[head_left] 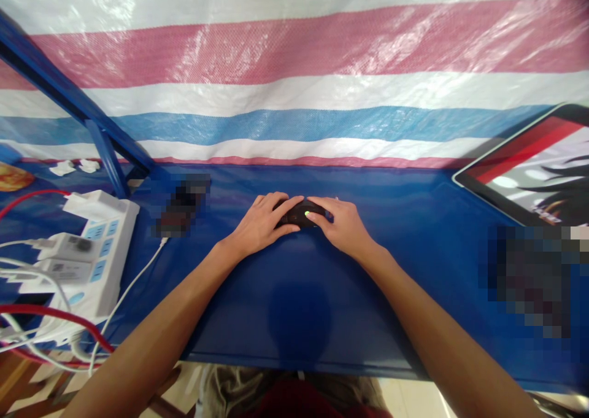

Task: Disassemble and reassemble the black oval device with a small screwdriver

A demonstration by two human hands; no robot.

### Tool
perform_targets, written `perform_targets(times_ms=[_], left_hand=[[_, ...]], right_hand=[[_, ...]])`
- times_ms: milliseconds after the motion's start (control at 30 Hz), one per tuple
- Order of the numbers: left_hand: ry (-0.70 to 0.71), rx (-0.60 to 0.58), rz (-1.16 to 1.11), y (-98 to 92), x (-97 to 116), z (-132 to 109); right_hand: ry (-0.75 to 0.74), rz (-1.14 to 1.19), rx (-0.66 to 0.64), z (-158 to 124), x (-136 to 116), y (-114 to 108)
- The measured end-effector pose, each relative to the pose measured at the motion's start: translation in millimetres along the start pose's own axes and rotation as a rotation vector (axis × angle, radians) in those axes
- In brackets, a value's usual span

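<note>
A small black object, like a computer mouse, with a glowing green spot, lies sideways on the blue tabletop, near the middle. My left hand wraps round its left end, thumb on the near side and fingers over the far side. On its right end is my right hand, with the thumb close to the green spot and the fingers along the far side. The hands nearly meet at the fingertips. Both palms hide the object's ends.
A white power strip with plugs, white cables and a red cable fills the left side. A blurred dark device has a cable attached. At right are a tablet-like screen and another blurred dark item. Striped sheeting hangs behind.
</note>
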State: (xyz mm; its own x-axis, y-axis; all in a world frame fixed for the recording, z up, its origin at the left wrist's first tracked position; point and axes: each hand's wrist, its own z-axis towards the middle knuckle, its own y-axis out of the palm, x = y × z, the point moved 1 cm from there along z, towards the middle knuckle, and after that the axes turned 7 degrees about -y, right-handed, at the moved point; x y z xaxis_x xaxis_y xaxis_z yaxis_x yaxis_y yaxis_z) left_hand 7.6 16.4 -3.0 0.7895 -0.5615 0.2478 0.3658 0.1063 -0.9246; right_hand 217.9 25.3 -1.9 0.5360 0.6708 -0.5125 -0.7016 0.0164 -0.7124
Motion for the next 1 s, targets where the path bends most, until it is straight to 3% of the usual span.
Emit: perform_targets(times_ms=[233, 433, 633, 733, 833, 933, 1000], left_hand=[[-0.036, 0.025, 0.012, -4.1, -2, -1], [-0.045, 0.007, 0.008, -4.4, -2, -1], [-0.025, 0.02, -0.008, -4.2, -2, -2], [-0.014, 0.023, -0.01, -4.4, -2, -2], [-0.009, 0.024, -0.005, -3.9, -2, -3], [0.005, 0.026, -0.011, -2.6, 0, -3], [0.03, 0.032, -0.017, -1.6, 3, -3]], right_hand=[[0.124, -0.149, 0.051, 4, 3, -13], [0.1, -0.236, -0.258, 5, 6, -13], [0.062, -0.285, -0.336, 4, 1, -8], [0.048, -0.305, -0.307, 3, 1, -9], [0.082, -0.281, -0.178, 5, 2, -14], [0.142, -0.113, -0.012, 7, 0, -19], [0.145, 0.033, 0.032, 8, -3, -20]])
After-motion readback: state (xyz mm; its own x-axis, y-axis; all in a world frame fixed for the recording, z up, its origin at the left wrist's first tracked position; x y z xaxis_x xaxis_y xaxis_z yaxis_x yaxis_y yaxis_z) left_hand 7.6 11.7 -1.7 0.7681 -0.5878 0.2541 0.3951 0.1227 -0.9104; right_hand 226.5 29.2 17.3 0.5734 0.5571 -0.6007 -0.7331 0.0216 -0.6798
